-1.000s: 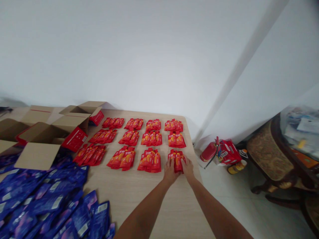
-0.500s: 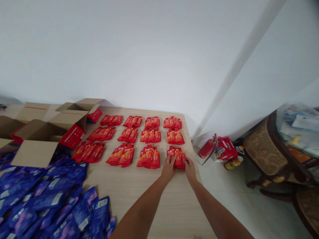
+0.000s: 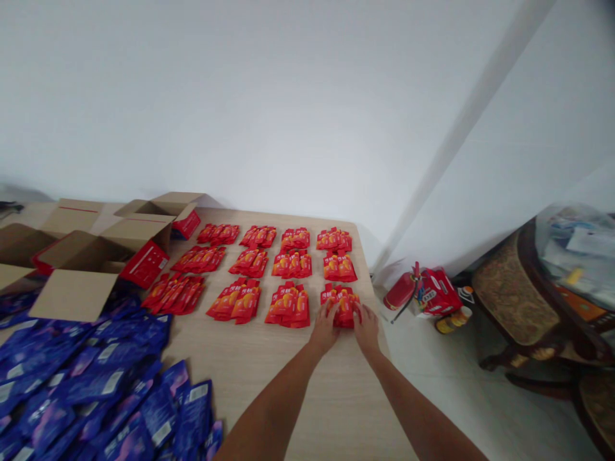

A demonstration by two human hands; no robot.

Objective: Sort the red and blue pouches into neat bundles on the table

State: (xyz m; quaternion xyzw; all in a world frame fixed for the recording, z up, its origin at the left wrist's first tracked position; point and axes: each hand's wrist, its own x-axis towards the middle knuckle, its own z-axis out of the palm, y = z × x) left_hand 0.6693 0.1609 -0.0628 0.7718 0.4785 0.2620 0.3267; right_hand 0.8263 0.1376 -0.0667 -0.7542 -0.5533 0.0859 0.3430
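At the front right of the rows lies a small pile of red pouches (image 3: 343, 306) with orange fruit pictures. My left hand (image 3: 325, 329) grips the near left edge of this pile with curled fingers. On the opposite side, my right hand (image 3: 367, 329) has its fingers bent over the pile's right edge. Part of the lowest pouches is hidden behind the fingers. Just left of my left hand is another pile of red pouches (image 3: 288, 305), untouched. Similar red piles lie in rows behind and to the left.
A heap of blue packets (image 3: 106, 384) covers the table's left front. Open cardboard boxes (image 3: 72, 294) stand behind it. The wooden table (image 3: 254, 371) ends at the right; a fire extinguisher (image 3: 400, 291), a red bag (image 3: 438, 291) and a carved chair (image 3: 504, 288) stand beyond. A white wall backs the table.
My right hand has shifted slightly left, its fingers now further over the pile's right edge. My left hand stays at the left edge. The camera view has moved a little.
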